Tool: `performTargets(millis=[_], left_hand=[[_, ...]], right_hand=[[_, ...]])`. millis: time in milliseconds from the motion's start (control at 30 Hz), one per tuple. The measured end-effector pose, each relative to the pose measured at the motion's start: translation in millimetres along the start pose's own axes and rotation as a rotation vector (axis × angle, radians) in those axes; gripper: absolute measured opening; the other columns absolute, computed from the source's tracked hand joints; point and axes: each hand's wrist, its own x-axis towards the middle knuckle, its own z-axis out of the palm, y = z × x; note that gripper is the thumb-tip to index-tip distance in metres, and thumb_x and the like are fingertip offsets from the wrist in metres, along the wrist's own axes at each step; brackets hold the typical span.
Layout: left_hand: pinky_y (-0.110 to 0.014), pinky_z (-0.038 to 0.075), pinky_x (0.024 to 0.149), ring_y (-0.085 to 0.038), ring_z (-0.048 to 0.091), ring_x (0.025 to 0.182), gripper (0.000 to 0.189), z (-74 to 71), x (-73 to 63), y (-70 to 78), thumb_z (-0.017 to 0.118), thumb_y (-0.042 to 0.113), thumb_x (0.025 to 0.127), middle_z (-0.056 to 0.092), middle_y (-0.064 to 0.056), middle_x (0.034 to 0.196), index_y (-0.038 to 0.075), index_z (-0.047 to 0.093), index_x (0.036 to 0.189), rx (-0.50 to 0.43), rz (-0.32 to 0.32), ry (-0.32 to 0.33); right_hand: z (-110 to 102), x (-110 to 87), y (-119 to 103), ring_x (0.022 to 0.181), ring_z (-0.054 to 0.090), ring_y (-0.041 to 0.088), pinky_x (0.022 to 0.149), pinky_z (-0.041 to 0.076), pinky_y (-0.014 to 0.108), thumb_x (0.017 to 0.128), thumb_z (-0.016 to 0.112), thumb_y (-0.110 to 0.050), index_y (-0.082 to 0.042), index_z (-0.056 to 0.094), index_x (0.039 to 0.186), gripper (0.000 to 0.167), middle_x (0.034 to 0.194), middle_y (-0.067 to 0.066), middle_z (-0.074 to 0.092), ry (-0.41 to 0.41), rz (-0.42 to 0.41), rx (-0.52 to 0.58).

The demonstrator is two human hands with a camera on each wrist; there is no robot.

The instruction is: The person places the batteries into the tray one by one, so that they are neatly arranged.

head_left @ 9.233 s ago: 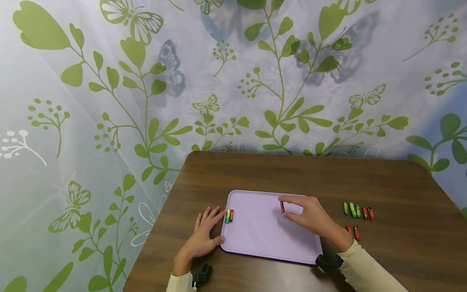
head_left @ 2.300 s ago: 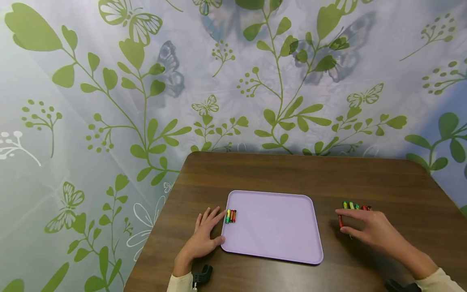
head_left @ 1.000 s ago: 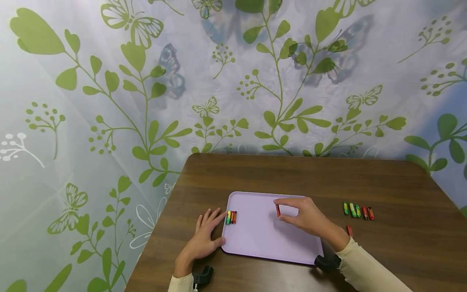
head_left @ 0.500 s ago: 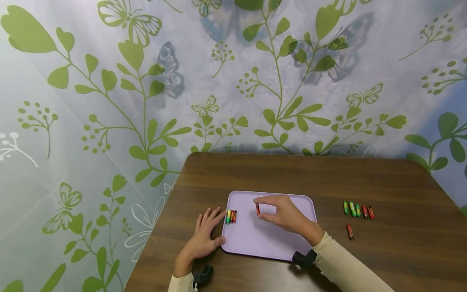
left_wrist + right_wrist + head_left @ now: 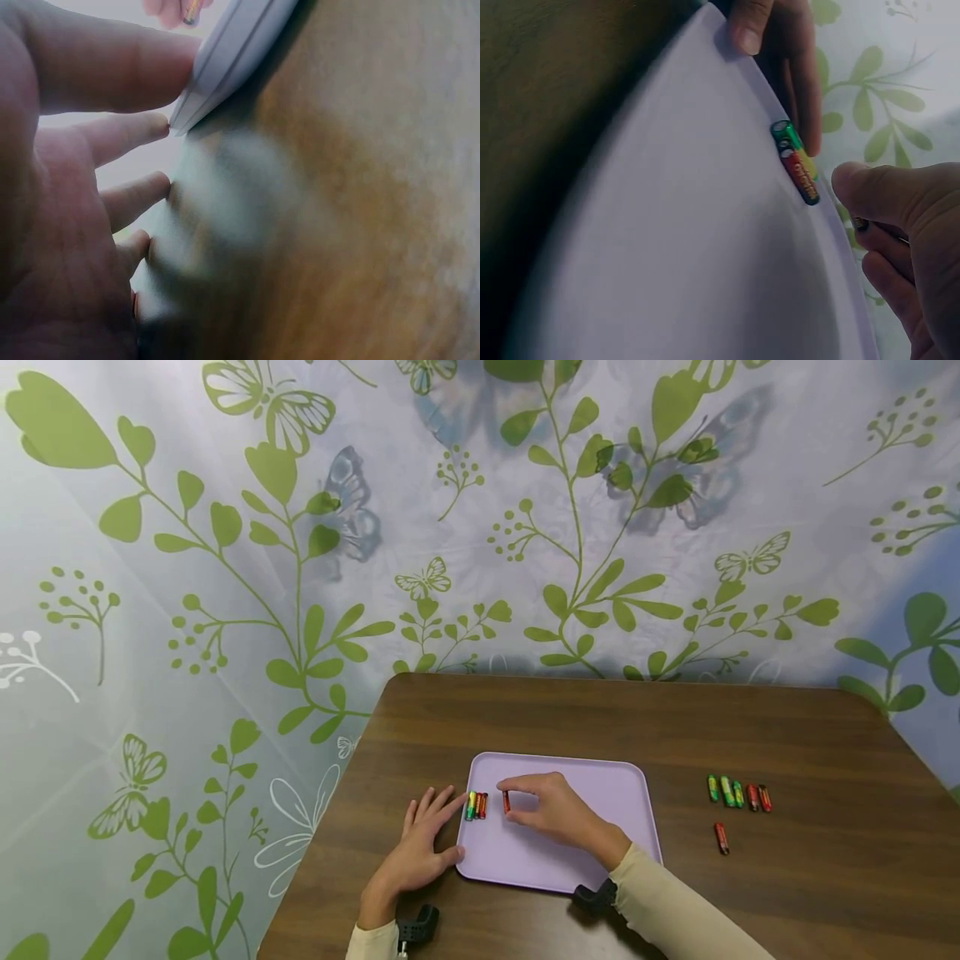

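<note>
My right hand point(image 5: 557, 814) pinches a red battery point(image 5: 506, 802) upright between thumb and fingers, over the left part of the lilac tray point(image 5: 615, 789). In the right wrist view only the dark end of that battery point(image 5: 860, 223) shows below the thumb. Along the tray's left edge a green battery point(image 5: 471, 806) lies side by side with red batteries point(image 5: 482, 807). My left hand point(image 5: 420, 850) rests with spread fingers at that edge; its thumb touches the rim point(image 5: 232, 64) in the left wrist view.
On the brown table point(image 5: 525, 714), right of the tray, green batteries point(image 5: 726, 790) and red batteries point(image 5: 759, 797) stand in a row. A single red battery point(image 5: 721, 837) lies nearer the front. A leaf-patterned curtain point(image 5: 480, 527) hangs behind the table.
My right hand brought another red battery from the right-hand group and moved left across the tray. The row at the tray's left edge gained a red battery earlier. My left hand stays put.
</note>
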Motion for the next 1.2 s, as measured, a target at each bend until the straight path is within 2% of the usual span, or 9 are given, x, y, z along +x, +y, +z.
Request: performTargets(millis=[367,633,833,1033,1100,1200], left_hand=[[-0.079,-0.008,0.126,-0.06,0.011,0.165,0.082,0.2,-0.4,-0.7,0.077,0.015,0.088,0.034,-0.029,0.175,0.015,0.05,0.165,-0.054,0.049,0.034],[-0.081,-0.014,0.123,-0.063,0.01,0.163,0.08,9.5,0.7,-20.8,0.076,0.022,0.09,0.034,-0.03,0.174,0.021,0.05,0.165,-0.104,0.149,0.084],[-0.079,-0.011,0.125,-0.06,0.012,0.164,0.082,11.6,2.0,-24.4,0.078,0.02,0.088,0.036,-0.025,0.175,0.026,0.05,0.165,-0.094,0.116,0.086],[-0.078,-0.009,0.126,-0.058,0.013,0.165,0.083,11.3,1.4,-24.9,0.078,0.021,0.088,0.036,-0.021,0.176,0.031,0.05,0.166,-0.074,0.101,0.085],[-0.079,-0.009,0.125,-0.06,0.012,0.164,0.082,9.8,0.8,-21.8,0.078,0.02,0.088,0.036,-0.024,0.175,0.028,0.051,0.165,-0.084,0.105,0.083],[-0.08,-0.009,0.125,-0.06,0.011,0.165,0.081,4.1,-1.0,-9.8,0.077,0.018,0.089,0.035,-0.026,0.175,0.022,0.05,0.165,-0.072,0.074,0.059]], right_hand=[[23.4,7.3,-3.8,0.113,0.08,0.022,0.1,0.064,0.044,0.085,0.093,-0.009,-0.005,0.08,0.127,0.044,0.12,0.006,0.084,-0.049,0.075,-0.039],[34.3,13.0,-6.0,0.114,0.079,0.02,0.1,0.064,0.042,0.084,0.095,-0.014,-0.008,0.081,0.126,0.044,0.12,0.004,0.084,-0.047,0.103,-0.092],[33.6,14.1,-10.0,0.118,0.078,0.02,0.103,0.063,0.042,0.085,0.095,-0.018,-0.008,0.08,0.128,0.046,0.124,0.004,0.083,-0.058,0.125,-0.103],[24.6,10.9,-12.7,0.117,0.079,0.024,0.1,0.064,0.044,0.083,0.095,-0.015,-0.004,0.08,0.127,0.048,0.123,0.007,0.083,-0.019,0.081,-0.127],[18.6,8.5,-12.0,0.116,0.08,0.024,0.1,0.064,0.044,0.082,0.096,-0.014,-0.004,0.08,0.126,0.047,0.122,0.007,0.083,-0.007,0.065,-0.122],[5.9,2.8,-10.5,0.115,0.08,0.024,0.099,0.064,0.045,0.083,0.095,-0.013,-0.003,0.08,0.126,0.047,0.122,0.007,0.083,-0.004,0.054,-0.11]])
